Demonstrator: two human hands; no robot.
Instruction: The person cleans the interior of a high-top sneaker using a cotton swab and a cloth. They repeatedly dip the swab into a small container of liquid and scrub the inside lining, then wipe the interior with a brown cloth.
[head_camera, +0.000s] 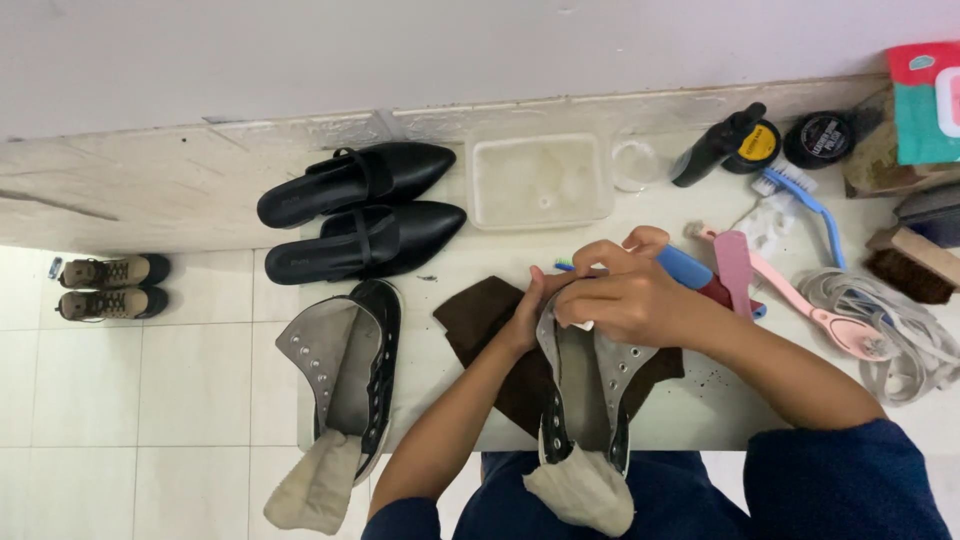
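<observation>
A black lace-less sneaker (585, 400) with grey lining and a pulled-out tongue lies over a brown cloth (480, 320) at the table's front. My left hand (528, 312) grips the sneaker's toe end from the left. My right hand (620, 295) is closed on a toothbrush (690, 268) with a blue and red handle, its head pressed at the shoe's toe. The brush head is mostly hidden by my fingers.
The matching sneaker (345, 385) lies to the left. Two black pointed flats (360, 210) sit behind it. A clear plastic tub (540, 180), pink brushes (790, 295), a blue brush (815, 205), polish tins (825, 135), a black bottle (715, 145), grey laces (895, 330). Small boots (110, 285) stand on the floor.
</observation>
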